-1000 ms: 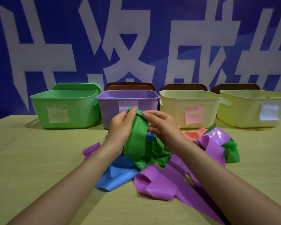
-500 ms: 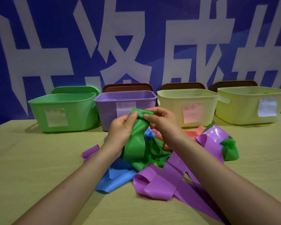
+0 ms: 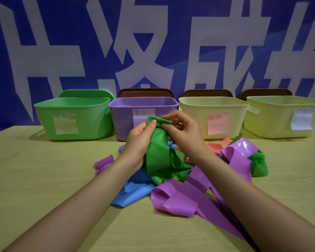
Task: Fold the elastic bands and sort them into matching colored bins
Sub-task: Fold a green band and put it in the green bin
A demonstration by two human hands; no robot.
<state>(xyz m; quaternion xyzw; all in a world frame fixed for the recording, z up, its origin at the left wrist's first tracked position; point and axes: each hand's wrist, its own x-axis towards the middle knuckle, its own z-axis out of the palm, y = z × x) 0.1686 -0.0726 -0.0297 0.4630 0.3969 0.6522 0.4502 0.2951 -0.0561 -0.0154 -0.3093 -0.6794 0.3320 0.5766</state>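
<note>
Folding: our left hand (image 3: 141,142) and right hand (image 3: 185,135) pinch the green elastic band (image 3: 158,153); next, green plastic bin (image 3: 71,106) at 10 o'clock.

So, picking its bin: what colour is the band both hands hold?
Green band, clearest in the head view.
</note>
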